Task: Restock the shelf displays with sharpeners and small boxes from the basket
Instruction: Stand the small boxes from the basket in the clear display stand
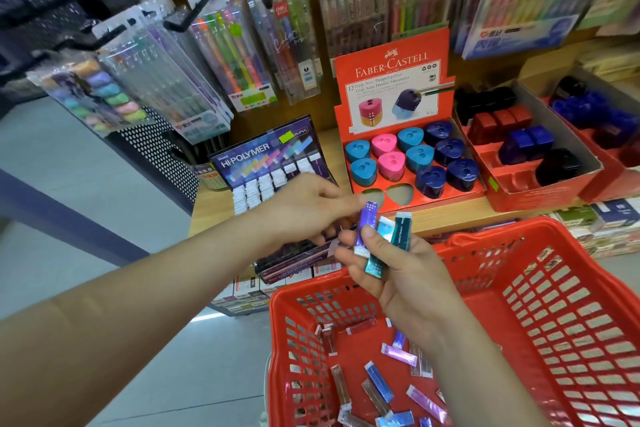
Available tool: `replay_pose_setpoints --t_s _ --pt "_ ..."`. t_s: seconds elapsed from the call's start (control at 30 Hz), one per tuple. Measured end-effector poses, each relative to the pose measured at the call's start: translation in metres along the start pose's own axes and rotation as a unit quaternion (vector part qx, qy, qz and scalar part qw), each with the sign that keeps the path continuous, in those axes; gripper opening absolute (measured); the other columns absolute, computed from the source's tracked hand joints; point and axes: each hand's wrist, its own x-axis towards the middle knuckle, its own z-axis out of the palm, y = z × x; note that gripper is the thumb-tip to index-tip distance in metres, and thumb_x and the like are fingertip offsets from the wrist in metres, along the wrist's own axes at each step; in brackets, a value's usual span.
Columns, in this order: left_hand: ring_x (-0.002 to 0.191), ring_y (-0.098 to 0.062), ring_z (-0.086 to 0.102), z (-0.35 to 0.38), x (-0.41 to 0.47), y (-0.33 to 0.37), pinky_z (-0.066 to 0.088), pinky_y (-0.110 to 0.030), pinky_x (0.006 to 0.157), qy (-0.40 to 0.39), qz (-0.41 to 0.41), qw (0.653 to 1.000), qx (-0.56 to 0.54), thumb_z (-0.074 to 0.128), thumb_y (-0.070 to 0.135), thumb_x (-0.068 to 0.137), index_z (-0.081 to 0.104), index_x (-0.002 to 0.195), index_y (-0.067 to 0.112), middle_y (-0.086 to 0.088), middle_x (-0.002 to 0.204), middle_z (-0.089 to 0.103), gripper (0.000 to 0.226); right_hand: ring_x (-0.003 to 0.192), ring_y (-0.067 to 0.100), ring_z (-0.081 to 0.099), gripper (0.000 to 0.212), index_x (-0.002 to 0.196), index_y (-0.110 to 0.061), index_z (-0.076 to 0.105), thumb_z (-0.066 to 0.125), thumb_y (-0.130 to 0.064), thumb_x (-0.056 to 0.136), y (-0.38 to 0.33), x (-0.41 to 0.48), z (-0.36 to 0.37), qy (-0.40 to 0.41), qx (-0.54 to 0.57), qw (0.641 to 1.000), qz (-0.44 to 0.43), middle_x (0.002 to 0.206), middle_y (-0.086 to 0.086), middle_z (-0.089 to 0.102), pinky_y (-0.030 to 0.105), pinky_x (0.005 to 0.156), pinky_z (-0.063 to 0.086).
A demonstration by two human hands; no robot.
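Note:
My right hand (401,274) holds three small shiny boxes fanned out above the red basket (568,291): a purple one (364,229), a light blue one (380,246) and a teal one (401,227). My left hand (301,211) reaches across and pinches the top of the purple box. Several more small boxes (384,374) lie loose on the basket floor. Behind my left hand stands the purple Hi-Polymer display (266,156) with rows of white-ended boxes. The red Faber-Castell tray (391,80) holds blue, pink and navy sharpeners (412,156), with two empty slots at its front.
The wooden shelf edge (460,215) runs just behind the basket. Two more red trays (540,184) with dark and blue sharpeners sit to the right. Packs of pens and highlighters (221,55) hang on hooks above. Grey floor lies at the left.

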Motion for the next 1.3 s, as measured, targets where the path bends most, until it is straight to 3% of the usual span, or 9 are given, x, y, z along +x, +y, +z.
replay_pose_setpoints --t_s 0.07,0.2,0.27,0.4,0.6,0.73,0.93,1.13,1.3 --pt "0.062 -0.015 0.059 0.006 -0.007 0.000 0.052 -0.027 0.061 -0.059 -0.045 0.993 -0.091 0.066 0.031 0.088 0.074 0.085 0.009 -0.010 0.071 0.064 0.023 0.080 0.025 0.075 0.021 0.110 -0.004 0.063 0.059 -0.012 0.092 -0.001 0.000 0.001 0.004 -0.017 1.000 -0.016 0.089 0.012 0.075 0.020 0.052 0.055" --pt "0.070 -0.019 0.064 0.014 -0.008 -0.004 0.056 -0.029 0.069 -0.029 -0.028 0.979 -0.199 0.056 0.017 0.095 0.066 0.088 0.007 -0.012 0.080 0.067 0.016 0.067 0.019 0.072 0.020 0.108 -0.009 0.064 0.057 -0.022 0.094 -0.002 0.001 0.000 0.012 -0.076 0.997 -0.030 0.089 0.014 0.075 0.021 0.051 0.054" --pt "0.067 -0.019 0.066 0.004 -0.005 0.002 0.056 -0.026 0.062 0.012 -0.017 0.973 -0.228 0.047 0.017 0.100 0.059 0.088 0.009 -0.012 0.079 0.067 0.019 0.062 0.016 0.067 0.015 0.105 -0.008 0.064 0.055 -0.018 0.096 -0.003 0.003 -0.001 0.014 -0.058 0.998 -0.022 0.088 0.013 0.074 0.022 0.051 0.053" --pt "0.061 -0.010 0.049 -0.044 0.019 0.017 0.044 -0.024 0.056 0.123 0.038 0.991 0.020 0.043 0.022 0.102 0.062 0.104 0.021 0.002 0.071 0.052 0.019 0.064 0.017 0.059 0.017 0.105 -0.002 0.065 0.050 -0.001 0.096 -0.006 0.010 -0.009 0.032 -0.010 0.999 -0.016 0.080 0.011 0.061 0.026 0.054 0.055" --pt "0.082 -0.014 0.054 -0.066 0.072 0.013 0.042 -0.025 0.072 0.188 0.039 0.945 0.265 0.061 0.020 0.093 0.068 0.103 0.021 0.003 0.094 0.059 0.012 0.064 0.016 0.057 0.018 0.102 -0.003 0.068 0.052 0.001 0.096 -0.011 0.022 -0.017 0.045 -0.015 0.998 -0.028 0.073 0.007 0.056 0.025 0.057 0.058" --pt "0.090 -0.017 0.058 -0.057 0.085 -0.001 0.046 -0.027 0.076 0.208 0.043 0.922 0.324 0.073 0.027 0.084 0.070 0.096 0.018 0.001 0.092 0.061 0.015 0.066 0.016 0.061 0.018 0.108 -0.001 0.066 0.053 -0.001 0.095 -0.011 0.030 -0.024 0.048 -0.025 0.998 -0.030 0.078 0.008 0.058 0.024 0.058 0.057" --pt "0.100 -0.024 0.058 -0.039 0.095 -0.012 0.045 -0.030 0.079 0.177 0.125 0.857 0.467 0.065 0.027 0.089 0.070 0.101 0.017 -0.004 0.103 0.061 0.016 0.066 0.018 0.067 0.007 0.094 -0.007 0.062 0.059 -0.001 0.091 -0.012 0.035 -0.027 0.073 -0.023 0.997 -0.029 0.070 0.005 0.065 0.025 0.055 0.057" --pt "0.093 -0.031 0.060 -0.037 0.102 -0.005 0.040 -0.032 0.064 0.161 0.096 0.808 0.559 0.066 0.031 0.088 0.063 0.099 0.014 -0.008 0.089 0.062 0.019 0.067 0.017 0.068 0.010 0.092 -0.008 0.062 0.067 -0.003 0.085 -0.013 0.034 -0.027 0.082 -0.026 0.996 -0.029 0.072 0.006 0.067 0.023 0.054 0.056" --pt "0.092 -0.032 0.061 -0.038 0.105 -0.006 0.047 -0.035 0.068 0.159 0.117 0.803 0.562 0.066 0.024 0.088 0.062 0.104 0.012 -0.011 0.095 0.065 0.020 0.070 0.021 0.070 0.006 0.088 -0.006 0.062 0.061 0.000 0.089 -0.016 0.032 -0.024 0.087 0.020 0.996 -0.023 0.072 0.011 0.069 0.025 0.061 0.059"
